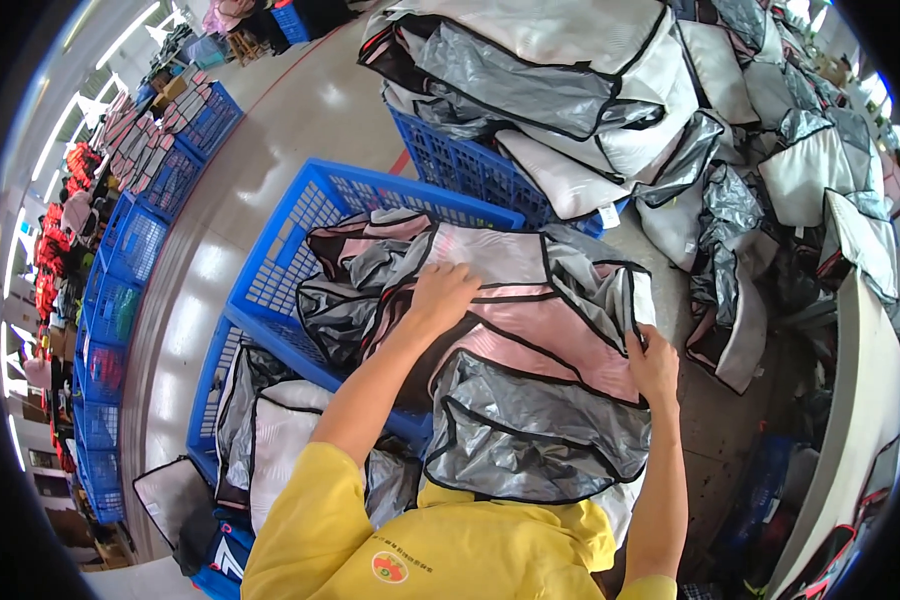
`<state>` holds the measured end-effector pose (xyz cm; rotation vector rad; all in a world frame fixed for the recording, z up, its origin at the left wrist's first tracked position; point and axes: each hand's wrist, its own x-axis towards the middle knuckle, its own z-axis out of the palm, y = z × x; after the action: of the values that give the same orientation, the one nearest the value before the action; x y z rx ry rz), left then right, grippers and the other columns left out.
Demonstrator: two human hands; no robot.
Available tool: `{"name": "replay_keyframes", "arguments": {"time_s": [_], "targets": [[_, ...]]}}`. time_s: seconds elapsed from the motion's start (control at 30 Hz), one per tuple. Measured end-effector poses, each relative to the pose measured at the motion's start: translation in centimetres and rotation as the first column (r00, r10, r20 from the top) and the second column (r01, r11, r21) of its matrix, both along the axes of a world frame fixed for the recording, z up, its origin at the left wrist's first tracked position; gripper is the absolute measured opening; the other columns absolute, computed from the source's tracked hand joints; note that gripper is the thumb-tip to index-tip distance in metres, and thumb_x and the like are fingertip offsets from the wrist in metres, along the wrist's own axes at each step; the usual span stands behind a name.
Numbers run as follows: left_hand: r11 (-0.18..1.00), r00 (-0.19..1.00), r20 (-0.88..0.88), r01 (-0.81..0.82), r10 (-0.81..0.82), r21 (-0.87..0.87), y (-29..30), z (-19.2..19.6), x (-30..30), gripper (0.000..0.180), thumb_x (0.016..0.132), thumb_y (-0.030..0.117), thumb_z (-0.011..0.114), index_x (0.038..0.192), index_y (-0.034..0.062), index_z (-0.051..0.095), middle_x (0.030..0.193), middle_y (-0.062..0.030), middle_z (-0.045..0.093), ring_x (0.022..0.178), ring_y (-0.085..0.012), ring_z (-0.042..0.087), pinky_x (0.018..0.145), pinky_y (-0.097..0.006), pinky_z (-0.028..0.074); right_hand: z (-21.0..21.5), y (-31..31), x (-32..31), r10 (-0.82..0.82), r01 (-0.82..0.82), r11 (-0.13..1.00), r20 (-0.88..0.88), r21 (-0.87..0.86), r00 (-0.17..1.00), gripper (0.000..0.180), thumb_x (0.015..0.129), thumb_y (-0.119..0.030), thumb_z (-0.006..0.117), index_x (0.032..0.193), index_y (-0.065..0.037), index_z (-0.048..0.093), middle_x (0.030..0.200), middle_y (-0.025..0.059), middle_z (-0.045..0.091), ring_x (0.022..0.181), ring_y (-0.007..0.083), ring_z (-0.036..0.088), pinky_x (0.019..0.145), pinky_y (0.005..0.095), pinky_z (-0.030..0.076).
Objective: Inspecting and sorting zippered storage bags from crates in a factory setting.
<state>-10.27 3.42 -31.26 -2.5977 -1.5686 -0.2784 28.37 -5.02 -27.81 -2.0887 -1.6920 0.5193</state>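
Note:
A pink and white sewn bag piece [570, 335] with black edging and shiny silver lining [530, 430] spreads in front of my body. My left hand [447, 298] lies on its upper left part, fingers curled onto the fabric. On the opposite side, my right hand [655, 362] pinches the black-trimmed edge between thumb and fingers. More crumpled bag pieces [345, 285] lie under and beside it in a blue plastic crate [280, 240]. How many layers each hand holds is hidden.
A second blue crate [450, 160] stands beyond, under a tall heap of white and silver bag pieces [560, 60]. Similar pieces [290, 410] fill a crate at lower left. Filled blue crates [135, 240] line the far left. A pale board edge [845, 400] rises at right.

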Motion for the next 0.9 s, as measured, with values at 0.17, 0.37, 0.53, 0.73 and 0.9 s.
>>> {"name": "replay_keyframes", "arguments": {"time_s": [0.17,0.37,0.53,0.73,0.9], "targets": [[0.998,0.960,0.274,-0.058,0.061,-0.016,-1.2,3.2,-0.2,0.009,0.087,0.012,0.063,0.092,0.0107,0.070,0.089,-0.0081,0.068,0.087,-0.0307,0.069,0.074,-0.047,0.053,-0.2,-0.9,0.5,0.003,-0.002,1.000,-0.054,0.012,0.999,0.038,0.096,-0.036,0.067,0.118,-0.005,0.072,0.088,0.0234,0.074,0.087,0.0424,0.072,0.080,0.0486,0.055],[0.977,0.936,0.351,0.091,-0.018,-0.192,-12.6,12.5,1.5,0.011,0.092,0.019,0.067,0.088,0.0089,0.066,0.087,-0.0068,0.067,0.078,-0.0301,0.068,0.064,-0.045,0.051,1.3,-2.1,3.1,-0.157,0.157,0.988,-0.132,-0.012,0.979,0.043,0.096,-0.032,0.073,0.125,0.000,0.068,0.090,0.0202,0.073,0.082,0.0280,0.071,0.076,0.0392,0.054],[0.969,0.923,0.368,-0.022,0.115,-0.248,-11.7,10.1,1.5,0.010,0.096,0.020,0.066,0.096,0.0099,0.068,0.089,-0.0080,0.069,0.083,-0.0318,0.070,0.066,-0.044,0.052,0.6,-2.1,0.3,-0.101,0.049,0.877,0.083,0.478,0.991,0.040,0.104,-0.022,0.062,0.136,0.000,0.055,0.108,0.0214,0.063,0.096,0.0357,0.062,0.086,0.0431,0.050],[0.929,0.802,0.547,-0.025,0.240,-0.370,-11.4,7.8,0.7,0.012,0.099,0.017,0.064,0.105,0.0083,0.070,0.094,-0.0088,0.075,0.085,-0.0338,0.071,0.070,-0.041,0.054,1.8,-7.2,-12.0,0.335,-0.243,0.913,-0.262,0.328,0.905,0.041,0.098,-0.009,0.069,0.135,0.003,0.057,0.104,0.0213,0.066,0.091,0.0356,0.065,0.082,0.0412,0.053],[0.916,0.758,0.601,0.012,0.252,-0.400,-11.3,7.3,1.3,0.013,0.100,0.016,0.062,0.104,0.0060,0.069,0.094,-0.0108,0.074,0.086,-0.0340,0.072,0.071,-0.040,0.054,0.3,-8.1,-18.1,0.280,-0.094,0.941,-0.587,0.326,0.760,0.038,0.091,-0.005,0.077,0.122,0.001,0.056,0.094,0.0202,0.069,0.083,0.0354,0.069,0.075,0.0416,0.055]]}}
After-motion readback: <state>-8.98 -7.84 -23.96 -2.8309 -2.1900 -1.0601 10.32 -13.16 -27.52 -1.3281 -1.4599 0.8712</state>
